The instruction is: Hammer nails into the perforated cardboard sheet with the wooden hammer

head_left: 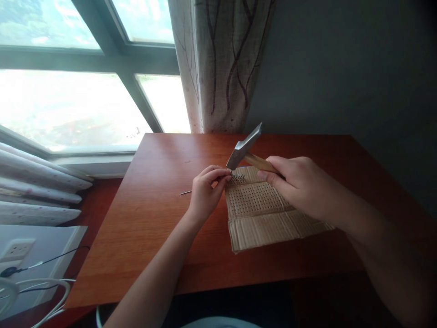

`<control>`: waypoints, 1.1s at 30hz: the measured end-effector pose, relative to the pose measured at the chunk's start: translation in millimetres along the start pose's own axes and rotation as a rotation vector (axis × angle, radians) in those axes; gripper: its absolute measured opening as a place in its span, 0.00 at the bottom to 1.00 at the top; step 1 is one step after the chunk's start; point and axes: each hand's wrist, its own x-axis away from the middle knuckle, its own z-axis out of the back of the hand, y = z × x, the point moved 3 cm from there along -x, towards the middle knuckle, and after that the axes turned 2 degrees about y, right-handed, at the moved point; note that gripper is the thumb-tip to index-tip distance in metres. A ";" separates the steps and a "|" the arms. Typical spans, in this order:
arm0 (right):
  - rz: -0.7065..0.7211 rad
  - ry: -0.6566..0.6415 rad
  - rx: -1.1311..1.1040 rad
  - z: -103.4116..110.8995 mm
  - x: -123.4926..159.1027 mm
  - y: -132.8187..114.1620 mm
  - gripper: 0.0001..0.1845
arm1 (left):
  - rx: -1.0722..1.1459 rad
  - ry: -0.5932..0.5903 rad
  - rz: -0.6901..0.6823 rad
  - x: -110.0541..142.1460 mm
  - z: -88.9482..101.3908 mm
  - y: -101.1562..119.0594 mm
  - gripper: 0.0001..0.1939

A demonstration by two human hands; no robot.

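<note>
Wood-handled hammer down at the left fingertips, right over the cardboard!

And here we are at the reddish-brown table, with the right hand wrapped around the wooden handle of the hammer, a firm closed grip, thumb along the near side. The metal head leans across to the left, one end angled up and away, the other right down at the left hand. What a tight spot! That left hand is narrow, thumb and forefinger pinched on a small dark piece, mostly hidden between them, so exactly what it is, I cannot tell.

Just beside those fingertips, a cluster of small metal pieces shows in slanting rows at the far left part of the cardboard. The sheet lies flat between the two hands, its left corner by the left hand, its right side running under the right hand and forearm. Creases cross it, and the middle panel is dotted with rows of little holes. Lettering on the hammer? Too small to tell from here!

Out left, a thin metal rod lies on the table, its other end out of sight behind the left hand. Beyond the far edge, a patterned curtain hangs beside the bright window, and a wall socket sits low on the left.
</note>
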 end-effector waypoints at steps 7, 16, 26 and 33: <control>-0.035 -0.044 0.002 -5.7 -1.9 3.0 0.18 | 0.011 -0.012 0.016 -1.4 -0.8 -1.2 0.04; -0.007 -0.003 -0.031 0.2 0.3 5.0 0.19 | 0.006 -0.021 0.001 -1.6 -1.4 6.5 0.03; -0.013 -0.019 -0.015 -3.7 -0.4 7.6 0.21 | 0.006 -0.008 0.008 -0.2 -1.2 2.8 0.05; -0.012 -0.022 -0.017 -4.0 -1.0 6.3 0.20 | -0.014 0.026 0.107 5.0 4.5 3.4 0.17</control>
